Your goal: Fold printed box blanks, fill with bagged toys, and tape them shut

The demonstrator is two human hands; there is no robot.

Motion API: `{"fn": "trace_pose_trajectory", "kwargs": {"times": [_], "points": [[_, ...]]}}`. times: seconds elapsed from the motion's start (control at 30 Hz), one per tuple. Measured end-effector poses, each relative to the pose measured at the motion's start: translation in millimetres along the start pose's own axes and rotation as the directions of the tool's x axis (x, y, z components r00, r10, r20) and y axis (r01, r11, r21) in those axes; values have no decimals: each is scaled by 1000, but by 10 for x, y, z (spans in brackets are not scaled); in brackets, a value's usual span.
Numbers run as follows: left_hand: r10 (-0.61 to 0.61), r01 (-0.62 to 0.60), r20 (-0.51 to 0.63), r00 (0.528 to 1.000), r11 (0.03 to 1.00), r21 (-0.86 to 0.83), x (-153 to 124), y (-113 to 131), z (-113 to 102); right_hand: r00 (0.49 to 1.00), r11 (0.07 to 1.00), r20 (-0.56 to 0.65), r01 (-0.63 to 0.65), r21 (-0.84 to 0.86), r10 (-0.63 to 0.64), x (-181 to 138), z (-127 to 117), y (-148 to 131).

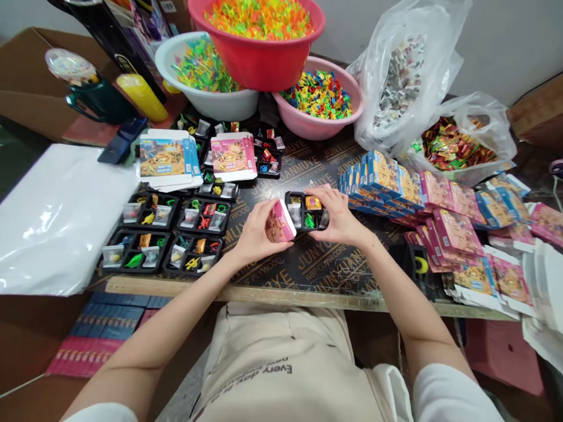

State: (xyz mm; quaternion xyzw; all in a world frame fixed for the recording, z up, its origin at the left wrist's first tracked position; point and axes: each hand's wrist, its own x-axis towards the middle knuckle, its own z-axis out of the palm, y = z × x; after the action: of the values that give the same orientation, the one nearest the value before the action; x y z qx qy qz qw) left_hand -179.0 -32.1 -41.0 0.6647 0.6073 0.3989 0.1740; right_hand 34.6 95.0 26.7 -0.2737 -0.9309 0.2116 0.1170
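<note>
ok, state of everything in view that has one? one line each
left hand: gripping pink box
right hand: gripping black tray
pink box: held, tilted; opening unclear
black tray: uncovered, filled
left-side trays: uncovered, filled
red basin: heaped
white basin: part-filled
pink basin: filled
flat cartons: unfolded flat, piled
blue boxes: formed, stacked

Stamped in gold on the black tabletop, just nearer the wearer than the black tray: "JUNYUAN…" over "WBP COMBI CORE"; nearer and left of the tray, "PLYWOOD"; beyond it, "YANMUYE". Printed upside down on the beige apron, nearer than the tray: "Every day is", then "new", before blurring. Too small to read on the blue boxes right of the tray.
</note>
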Motion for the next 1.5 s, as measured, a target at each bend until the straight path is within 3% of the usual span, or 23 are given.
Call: {"fn": "trace_pose_trajectory", "kwargs": {"times": [0.17, 0.37, 0.47, 0.53, 0.6, 0.67, 0.73, 0.8, 0.9, 1.0, 1.1, 1.17, 1.2, 1.27, 1.33, 1.4, 1.47, 1.5], "points": [[94, -116, 198, 976, 988, 101, -65, 89, 108, 999, 1000, 44, 7, -19, -6, -483, 158, -87], [234, -304, 428, 873, 947, 101, -196, 311, 297, 994, 1000, 108, 13, 9, -14, -889, 283, -193], [272, -340, 441, 855, 937, 81, -258, 404, 388, 994, 999, 113, -8, 51, 2, -1030, 341, -196], [262, -321, 406, 876, 944, 82, -287, 432, 435, 997, 992, 64, -38, 120, 31, -1115, 396, -160], [224, -276, 349, 910, 955, 107, -308, 446, 470, 989, 956, -58, -116, 268, 137, -1188, 480, -111], [192, -244, 301, 934, 959, 147, -324, 464, 499, 916, 854, -208, -212, 476, 343, -1237, 598, -78], [179, -237, 278, 944, 953, 191, -332, 504, 530, 782, 727, -303, -262, 635, 545, -1254, 731, -83], [165, -230, 267, 949, 945, 233, -332, 563, 561, 668, 658, -354, -272, 702, 654, -1244, 852, -126], [135, -212, 267, 954, 934, 287, -323, 647, 603, 608, 617, -375, -248, 747, 699, -1211, 968, -211], [118, -211, 297, 948, 929, 303, -322, 689, 627, 646, 536, -303, -198, 821, 701, -1196, 1007, -252], [115, -208, 329, 937, 942, 263, -325, 700, 628, 792, 391, -121, -157, 907, 598, -1204, 986, -228], [108, -178, 326, 939, 965, 195, -307, 706, 619, 841, 322, -55, -144, 936, 538, -1207, 943, -195], [103, -151, 315, 943, 979, 134, -287, 709, 616, 829, 310, -68, -131, 941, 556, -1203, 913, -181], [99, -76, 291, 951, 993, -88, -229, 715, 621, 745, 286, -121, -97, 953, 656, -1179, 841, -174], [94, 47, 295, 951, 898, -437, -167, 713, 652, 678, 195, -99, -66, 979, 728, -1138, 762, -202], [48, 245, 347, 937, 619, -746, -134, 698, 713, 670, 78, -29, -43, 996, 742, -1098, 692, -257], [-56, 440, 446, 894, 301, -846, -153, 677, 787, 657, 32, -3, -32, 999, 754, -1075, 648, -314], [-127, 509, 493, 861, 189, -840, -180, 667, 821, 640, 37, -5, -36, 999, 768, -1073, 640, -335]]}}
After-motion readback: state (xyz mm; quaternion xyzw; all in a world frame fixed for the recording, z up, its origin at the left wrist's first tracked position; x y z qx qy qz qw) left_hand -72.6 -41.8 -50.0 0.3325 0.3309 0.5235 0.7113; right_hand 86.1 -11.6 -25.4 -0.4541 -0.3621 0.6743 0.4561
